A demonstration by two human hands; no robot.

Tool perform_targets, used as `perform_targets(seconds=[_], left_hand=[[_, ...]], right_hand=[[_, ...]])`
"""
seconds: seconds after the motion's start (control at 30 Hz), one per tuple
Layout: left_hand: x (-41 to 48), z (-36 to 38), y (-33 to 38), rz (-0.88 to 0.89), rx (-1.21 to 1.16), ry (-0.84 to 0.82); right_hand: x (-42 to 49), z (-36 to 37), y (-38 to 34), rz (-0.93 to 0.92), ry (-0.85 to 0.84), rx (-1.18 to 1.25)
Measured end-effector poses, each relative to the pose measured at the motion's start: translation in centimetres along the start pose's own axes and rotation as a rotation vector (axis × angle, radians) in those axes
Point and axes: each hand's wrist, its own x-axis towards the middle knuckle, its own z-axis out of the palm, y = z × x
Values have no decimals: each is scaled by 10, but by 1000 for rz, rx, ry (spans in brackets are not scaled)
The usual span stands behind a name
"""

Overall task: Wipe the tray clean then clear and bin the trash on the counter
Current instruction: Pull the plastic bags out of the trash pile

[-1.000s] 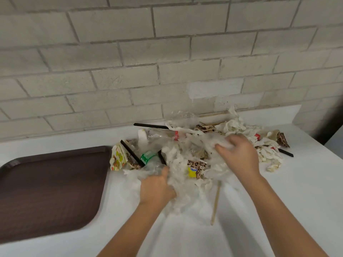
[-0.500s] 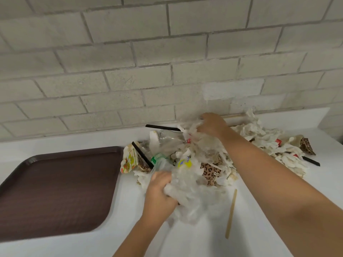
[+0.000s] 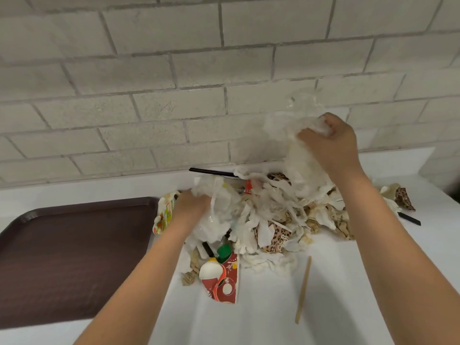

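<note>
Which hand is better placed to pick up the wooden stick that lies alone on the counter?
Neither is free. The right hand is raised, clutching a clear plastic bag; the left hand grips trash in the pile. The wooden stick lies on the right side, so probably the right.

Two bare forearms show, with no sleeve visible up to the frame edge. The bare left hand (image 3: pixel 193 204) and the bare right hand (image 3: pixel 332 145) carry no glove, ring, watch or bracelet.
</note>
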Motion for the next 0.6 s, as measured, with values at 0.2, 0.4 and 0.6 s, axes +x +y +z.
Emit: perform_targets(seconds=[0.2,0.4,0.6], left_hand=[[25,6,12,72,320,-151],[21,0,18,77,70,-180],[11,-41,30,153,-335,58]], right_hand=[[-53,-11,-10,275,-606,-447],[-67,27,47,375,-727,-754],[-64,36,72,391,-644,-758]])
